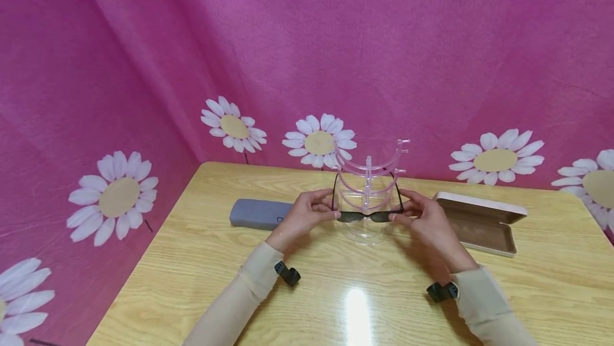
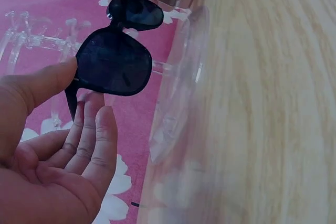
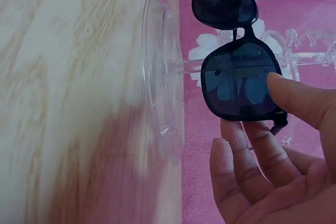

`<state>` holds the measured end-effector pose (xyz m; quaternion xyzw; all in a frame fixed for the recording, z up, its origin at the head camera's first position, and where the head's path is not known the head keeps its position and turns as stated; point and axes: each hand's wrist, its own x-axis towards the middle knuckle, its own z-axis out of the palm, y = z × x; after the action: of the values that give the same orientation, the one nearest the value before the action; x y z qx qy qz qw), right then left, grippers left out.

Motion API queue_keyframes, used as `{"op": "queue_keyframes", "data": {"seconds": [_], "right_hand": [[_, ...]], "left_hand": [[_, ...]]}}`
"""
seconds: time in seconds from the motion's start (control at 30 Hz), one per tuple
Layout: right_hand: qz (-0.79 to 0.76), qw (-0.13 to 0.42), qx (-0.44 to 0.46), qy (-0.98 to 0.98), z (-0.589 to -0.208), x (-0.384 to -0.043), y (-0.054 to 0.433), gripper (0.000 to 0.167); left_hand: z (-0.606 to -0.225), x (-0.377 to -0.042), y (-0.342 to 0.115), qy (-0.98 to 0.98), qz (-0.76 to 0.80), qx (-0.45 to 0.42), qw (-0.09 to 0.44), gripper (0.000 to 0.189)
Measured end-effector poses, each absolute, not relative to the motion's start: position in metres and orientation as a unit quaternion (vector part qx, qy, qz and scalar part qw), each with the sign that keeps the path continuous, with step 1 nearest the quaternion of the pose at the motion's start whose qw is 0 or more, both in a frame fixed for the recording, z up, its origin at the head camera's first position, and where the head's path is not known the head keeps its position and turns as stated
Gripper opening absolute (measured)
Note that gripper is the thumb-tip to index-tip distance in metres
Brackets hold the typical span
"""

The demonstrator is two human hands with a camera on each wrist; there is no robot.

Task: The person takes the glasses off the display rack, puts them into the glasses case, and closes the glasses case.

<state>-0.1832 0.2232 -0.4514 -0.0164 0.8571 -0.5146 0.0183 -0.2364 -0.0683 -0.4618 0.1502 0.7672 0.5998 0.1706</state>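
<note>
Black sunglasses (image 1: 352, 217) with dark lenses are held at both ends in front of a clear plastic glasses stand (image 1: 368, 175). My left hand (image 1: 307, 212) pinches the left hinge corner between thumb and fingers; in the left wrist view the near lens (image 2: 114, 62) faces the camera. On the other side my right hand (image 1: 427, 220) grips the right corner, its thumb against the lens edge (image 3: 239, 80). The temples reach back on either side of the stand's lower arms. Whether the frame rests on the stand, I cannot tell. The stand's round base (image 3: 160, 77) sits on the table.
A grey-blue glasses case (image 1: 256, 214) lies left of the stand, partly behind my left hand. To the right, a hard case (image 1: 484, 223) stands with its lid up, brown inside. Behind the wooden table (image 1: 316, 303) hangs a pink cloth (image 1: 384, 58) with white daisies.
</note>
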Motion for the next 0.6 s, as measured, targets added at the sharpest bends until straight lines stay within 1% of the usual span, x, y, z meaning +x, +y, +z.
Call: {"op": "queue_keyframes", "data": {"seconds": [0.17, 0.27, 0.4, 0.6], "right_hand": [[-0.505, 0.025, -0.018, 0.863, -0.444, -0.175, 0.223, 0.079], [-0.501, 0.025, -0.021, 0.865, -0.44, -0.167, 0.223, 0.078], [-0.499, 0.017, -0.026, 0.866, -0.437, -0.155, 0.226, 0.077], [-0.511, -0.002, -0.049, 0.858, -0.438, -0.136, 0.229, 0.076]], "left_hand": [[-0.456, -0.229, -0.074, 0.753, 0.604, 0.163, 0.204, 0.08], [-0.451, -0.223, -0.076, 0.752, 0.599, 0.172, 0.214, 0.083], [-0.448, -0.211, -0.076, 0.747, 0.604, 0.175, 0.216, 0.083], [-0.444, -0.185, -0.074, 0.745, 0.609, 0.18, 0.202, 0.082]]}}
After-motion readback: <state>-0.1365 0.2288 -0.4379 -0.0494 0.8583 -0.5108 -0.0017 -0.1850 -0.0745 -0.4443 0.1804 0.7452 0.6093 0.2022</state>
